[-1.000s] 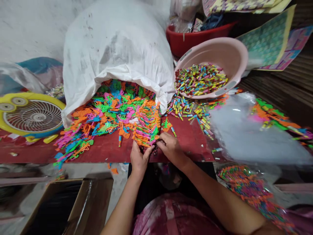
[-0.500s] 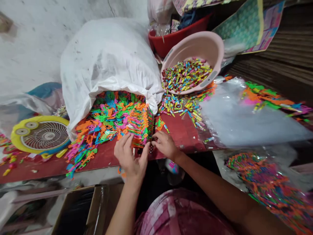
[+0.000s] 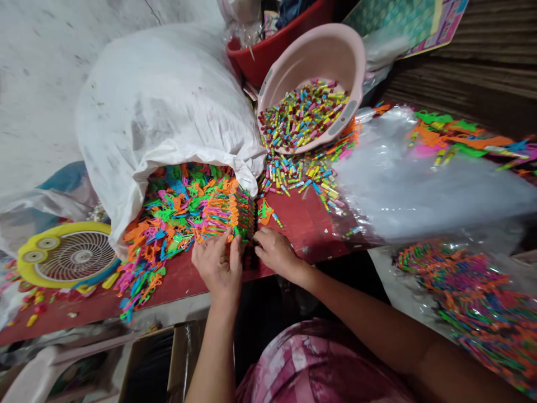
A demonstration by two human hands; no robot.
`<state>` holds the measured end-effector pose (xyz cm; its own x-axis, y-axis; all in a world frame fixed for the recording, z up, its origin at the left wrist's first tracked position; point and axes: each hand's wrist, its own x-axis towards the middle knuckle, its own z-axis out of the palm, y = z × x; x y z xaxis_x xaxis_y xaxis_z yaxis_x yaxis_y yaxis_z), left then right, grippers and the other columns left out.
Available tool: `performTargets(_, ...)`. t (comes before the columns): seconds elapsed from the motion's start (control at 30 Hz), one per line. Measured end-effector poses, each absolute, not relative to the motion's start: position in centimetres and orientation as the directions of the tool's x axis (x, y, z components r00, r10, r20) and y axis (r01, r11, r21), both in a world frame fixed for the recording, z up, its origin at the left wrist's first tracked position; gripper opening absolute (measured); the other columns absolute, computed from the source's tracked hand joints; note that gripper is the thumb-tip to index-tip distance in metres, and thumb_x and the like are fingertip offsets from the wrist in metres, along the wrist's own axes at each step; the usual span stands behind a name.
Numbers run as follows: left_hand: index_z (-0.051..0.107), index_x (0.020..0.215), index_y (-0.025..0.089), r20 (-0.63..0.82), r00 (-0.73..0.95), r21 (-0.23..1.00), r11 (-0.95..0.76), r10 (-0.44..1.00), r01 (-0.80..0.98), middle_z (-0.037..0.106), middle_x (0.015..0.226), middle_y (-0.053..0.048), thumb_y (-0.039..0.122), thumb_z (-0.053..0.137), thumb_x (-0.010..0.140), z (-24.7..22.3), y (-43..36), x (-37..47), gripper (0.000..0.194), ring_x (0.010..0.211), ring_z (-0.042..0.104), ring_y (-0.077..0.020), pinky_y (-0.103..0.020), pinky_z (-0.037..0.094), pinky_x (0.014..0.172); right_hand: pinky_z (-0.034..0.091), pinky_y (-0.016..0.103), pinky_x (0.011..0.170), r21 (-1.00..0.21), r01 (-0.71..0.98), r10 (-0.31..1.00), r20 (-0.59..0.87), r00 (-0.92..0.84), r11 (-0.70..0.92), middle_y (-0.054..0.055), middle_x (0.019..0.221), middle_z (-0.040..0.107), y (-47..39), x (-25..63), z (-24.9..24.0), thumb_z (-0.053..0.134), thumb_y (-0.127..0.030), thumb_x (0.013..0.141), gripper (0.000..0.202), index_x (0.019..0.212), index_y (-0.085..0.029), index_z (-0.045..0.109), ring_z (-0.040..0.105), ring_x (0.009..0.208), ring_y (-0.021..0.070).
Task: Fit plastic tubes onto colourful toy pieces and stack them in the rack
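A row of colourful plastic pieces, mostly with orange round ends, stands at the mouth of a white sack. My left hand is at the near end of this row, its thumb and fingers closed around small pieces there. Just to the right, my right hand has its fingertips pinched at the row's dark side edge; what they hold, if anything, is too small to make out. A loose pile of plastic pieces spills out left of the row. An orange-green piece lies beyond my right hand.
A pink basin of small coloured tubes tilts at the back, beside a red basin. Clear plastic bags cover the right side of the red table. At left is a yellow fan. Cardboard box below.
The view has shifted, so the table's things sit a little further left. My left hand's fingers have drawn closer together on the near end of the row.
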<state>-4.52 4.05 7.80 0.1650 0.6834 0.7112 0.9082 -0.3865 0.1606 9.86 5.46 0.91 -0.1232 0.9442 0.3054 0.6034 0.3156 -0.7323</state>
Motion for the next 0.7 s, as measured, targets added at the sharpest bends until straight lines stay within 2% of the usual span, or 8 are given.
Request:
performTargets(0.07, 0.063, 0.124, 0.022, 0.702, 0.142, 0.178, -0.366, 0.698, 0.914, 0.070, 0.099, -0.007, 0.036, 0.063, 0.087, 8.4, 3.9, -4.1, 0.039, 0.094, 0.062, -0.0233, -0.042, 0.040, 0.096, 0.044, 0.026, 0.080, -0.787, 0.537, 0.947, 0.311, -0.082, 0.304, 0.003, 0.094, 0.063, 5.6, 10.0, 0.9, 0.056, -0.008, 0.082, 0.019, 0.095, -0.021, 0.062, 0.059, 0.090, 0.0170)
performTargets(0.13, 0.053, 0.137, 0.023, 0.690, 0.163, 0.164, -0.372, 0.705, 0.914, 0.065, 0.119, -0.011, 0.035, 0.063, 0.087, 9.1, 4.0, -3.7, 0.053, 0.109, 0.059, -0.0257, -0.045, 0.037, 0.103, 0.045, 0.025, 0.081, -0.820, 0.490, 0.949, 0.310, -0.053, 0.295, 0.003, 0.098, 0.065, 5.7, 10.1, 1.1, 0.054, -0.006, 0.082, 0.028, 0.104, -0.020, 0.062, 0.060, 0.090, 0.0163)
performTargets(0.2, 0.053, 0.138, 0.027, 0.657, 0.252, 0.109, -0.420, 0.711, 0.901, 0.059, 0.133, -0.010, 0.029, 0.060, 0.088, 9.5, 4.2, -3.6, 0.051, 0.119, 0.055, -0.0264, -0.048, 0.029, 0.111, 0.046, 0.026, 0.081, -0.817, 0.495, 0.949, 0.310, -0.055, 0.295, 0.004, 0.100, 0.065, 5.6, 10.1, 1.3, 0.054, -0.007, 0.083, 0.031, 0.109, -0.021, 0.062, 0.061, 0.090, 0.0166)
performTargets(0.33, 0.054, 0.137, 0.030, 0.621, 0.382, 0.040, -0.514, 0.685, 0.857, 0.062, 0.134, -0.006, 0.020, 0.054, 0.090, 9.1, 4.9, -4.1, 0.048, 0.120, 0.058, -0.0232, -0.052, 0.014, 0.120, 0.045, 0.027, 0.084, -0.774, 0.557, 0.949, 0.302, -0.093, 0.301, 0.005, 0.102, 0.064, 5.2, 10.1, 1.6, 0.054, -0.010, 0.086, 0.027, 0.108, -0.023, 0.064, 0.061, 0.096, 0.0180)
performTargets(0.57, 0.052, 0.138, 0.027, 0.658, 0.338, 0.107, -0.528, 0.673, 0.843, 0.062, 0.135, -0.008, 0.018, 0.049, 0.094, 7.6, 4.8, -4.4, 0.046, 0.122, 0.060, -0.0199, -0.052, 0.013, 0.122, 0.045, 0.026, 0.081, -0.748, 0.598, 0.950, 0.304, -0.076, 0.288, 0.005, 0.100, 0.065, 5.3, 11.0, 1.7, 0.052, -0.013, 0.089, 0.021, 0.104, -0.021, 0.065, 0.062, 0.092, 0.0172)
performTargets(0.7, 0.054, 0.136, 0.027, 0.664, 0.320, 0.134, -0.528, 0.676, 0.838, 0.063, 0.133, -0.008, 0.019, 0.048, 0.094, 7.8, 4.9, -3.9, 0.043, 0.120, 0.061, -0.0198, -0.051, 0.014, 0.122, 0.044, 0.029, 0.074, -0.642, 0.761, 0.957, 0.271, 0.104, 0.099, 0.007, 0.101, 0.067, 6.9, 14.1, 3.4, 0.049, -0.027, 0.096, 0.017, 0.099, -0.020, 0.064, 0.064, 0.086, 0.0197)
